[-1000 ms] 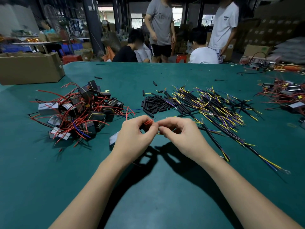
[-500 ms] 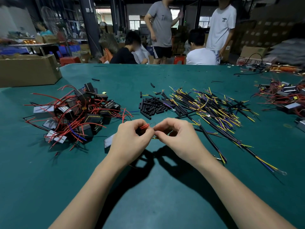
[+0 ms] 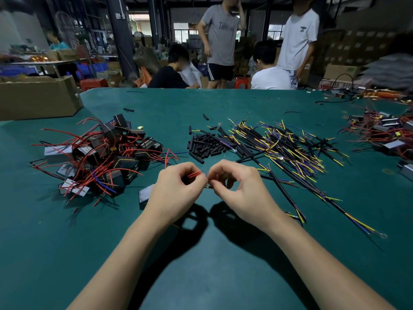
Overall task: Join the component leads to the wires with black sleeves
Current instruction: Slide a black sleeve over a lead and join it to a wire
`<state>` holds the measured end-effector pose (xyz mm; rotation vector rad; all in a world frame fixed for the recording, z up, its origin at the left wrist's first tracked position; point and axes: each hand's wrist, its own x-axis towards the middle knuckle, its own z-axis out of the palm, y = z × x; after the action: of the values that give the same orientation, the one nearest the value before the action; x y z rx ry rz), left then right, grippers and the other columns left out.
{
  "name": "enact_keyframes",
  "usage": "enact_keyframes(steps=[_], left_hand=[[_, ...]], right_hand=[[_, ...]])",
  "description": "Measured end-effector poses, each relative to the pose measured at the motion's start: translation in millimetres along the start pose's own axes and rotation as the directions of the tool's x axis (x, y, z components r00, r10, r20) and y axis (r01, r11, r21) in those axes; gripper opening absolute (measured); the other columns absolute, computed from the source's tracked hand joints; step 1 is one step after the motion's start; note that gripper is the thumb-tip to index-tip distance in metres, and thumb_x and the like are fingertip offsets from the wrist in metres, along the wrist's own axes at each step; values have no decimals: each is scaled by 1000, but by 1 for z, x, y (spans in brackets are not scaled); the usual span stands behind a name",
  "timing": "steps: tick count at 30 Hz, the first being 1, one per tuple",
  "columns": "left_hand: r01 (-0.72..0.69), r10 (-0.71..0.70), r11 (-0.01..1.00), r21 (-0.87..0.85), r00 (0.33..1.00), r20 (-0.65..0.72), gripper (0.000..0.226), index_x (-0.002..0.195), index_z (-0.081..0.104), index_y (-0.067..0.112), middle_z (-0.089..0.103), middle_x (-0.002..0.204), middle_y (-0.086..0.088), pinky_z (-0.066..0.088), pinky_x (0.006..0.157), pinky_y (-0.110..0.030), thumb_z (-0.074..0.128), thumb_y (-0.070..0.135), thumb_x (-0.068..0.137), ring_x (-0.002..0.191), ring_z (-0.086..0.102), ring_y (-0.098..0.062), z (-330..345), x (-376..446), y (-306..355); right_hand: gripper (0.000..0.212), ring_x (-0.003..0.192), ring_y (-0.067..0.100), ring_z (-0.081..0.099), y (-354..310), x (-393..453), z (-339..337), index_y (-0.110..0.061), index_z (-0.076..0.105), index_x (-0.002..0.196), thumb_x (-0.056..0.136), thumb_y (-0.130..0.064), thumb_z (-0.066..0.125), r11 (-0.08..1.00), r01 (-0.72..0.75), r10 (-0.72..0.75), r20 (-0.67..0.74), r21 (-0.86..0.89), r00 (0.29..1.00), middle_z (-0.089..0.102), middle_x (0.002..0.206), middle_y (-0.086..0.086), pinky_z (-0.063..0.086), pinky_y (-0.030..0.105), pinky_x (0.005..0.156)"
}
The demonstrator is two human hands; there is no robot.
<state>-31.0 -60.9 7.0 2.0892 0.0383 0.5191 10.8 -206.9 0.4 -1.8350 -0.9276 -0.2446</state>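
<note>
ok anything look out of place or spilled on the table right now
Only small strays. A few black sleeves and one more lie alone on the green table, apart from the sleeve pile. One grey component sits by the left hand, outside the component heap. Nothing looks damaged.

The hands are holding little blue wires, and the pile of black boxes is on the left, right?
Not quite: in the head view the left hand pinches red leads, not blue. The pile of black boxes is on the left.
</note>
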Motion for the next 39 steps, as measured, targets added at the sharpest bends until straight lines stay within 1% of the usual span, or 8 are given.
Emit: enact_keyframes(steps=[5, 10, 15, 20, 26, 30, 34, 39], left_hand=[[-168, 169, 985, -32, 985, 20, 8, 83, 63, 14, 61, 67, 6, 44, 67, -24, 64, 7, 87, 64, 55, -9, 1, 0, -3], [-204, 202, 979, 16, 977, 69, 6, 85, 68, 14, 70, 78, 3, 49, 76, -21, 65, 9, 86, 76, 64, -8, 3, -2, -7], [-201, 197, 978, 60, 978, 64, 9, 81, 67, 17, 67, 73, 9, 47, 70, -21, 64, 13, 88, 70, 60, -3, 3, -1, -9], [-189, 186, 979, 82, 982, 38, 12, 79, 66, 20, 65, 71, 11, 45, 65, -18, 63, 14, 88, 67, 59, -4, 6, -1, -9], [-158, 155, 984, 84, 987, 47, 12, 80, 67, 17, 60, 63, 15, 40, 59, -15, 61, 18, 91, 59, 52, 2, 5, 0, -9], [-118, 114, 991, 58, 991, 69, 12, 82, 67, 18, 65, 68, 2, 45, 65, -32, 59, 19, 92, 67, 59, -19, 5, 1, -8], [-96, 92, 994, 42, 991, 95, 15, 84, 67, 17, 64, 68, 5, 44, 63, -23, 56, 20, 94, 64, 58, -11, 4, 0, -8], [-15, 19, 1000, -27, 990, 138, 22, 79, 65, 16, 62, 67, 7, 43, 69, -20, 52, 20, 96, 66, 55, -4, 1, 2, -6]], right_hand=[[20, 60, 3, 51, 6, 1, 1, -17, 61, 76, 84, 1, 63, 984, -132, 139, -43, 123, 989, 59, 66, -10, 42, 24, 60], [17, 65, 10, 51, 11, 2, -1, -15, 61, 77, 87, -2, 63, 938, -242, 259, -35, 249, 965, 59, 70, -1, 42, 27, 66], [18, 66, 9, 53, 9, 1, 0, -17, 59, 80, 87, -1, 62, 965, -192, 202, -40, 179, 979, 59, 72, -4, 43, 21, 66], [30, 69, 17, 56, 9, 0, -4, -24, 63, 105, 85, -2, 64, 994, -107, 107, -19, 32, 994, 60, 74, -2, 44, 19, 65], [10, 67, 5, 59, 12, 1, -5, -16, 68, 85, 84, -6, 69, 995, -94, 92, -58, -33, 994, 66, 73, -7, 42, 11, 62], [15, 69, 5, 59, 16, 2, -6, -22, 67, 90, 84, -8, 69, 989, -145, 144, -36, -20, 989, 64, 74, -10, 44, 15, 65], [14, 74, 12, 64, 18, 3, -8, -25, 68, 87, 84, -11, 69, 979, -201, 202, -27, 20, 979, 69, 78, -6, 52, 32, 74], [10, 67, 14, 61, 16, 2, -8, -17, 67, 78, 85, -10, 68, 988, -143, 145, -42, 49, 988, 67, 71, -2, 49, 37, 68]])
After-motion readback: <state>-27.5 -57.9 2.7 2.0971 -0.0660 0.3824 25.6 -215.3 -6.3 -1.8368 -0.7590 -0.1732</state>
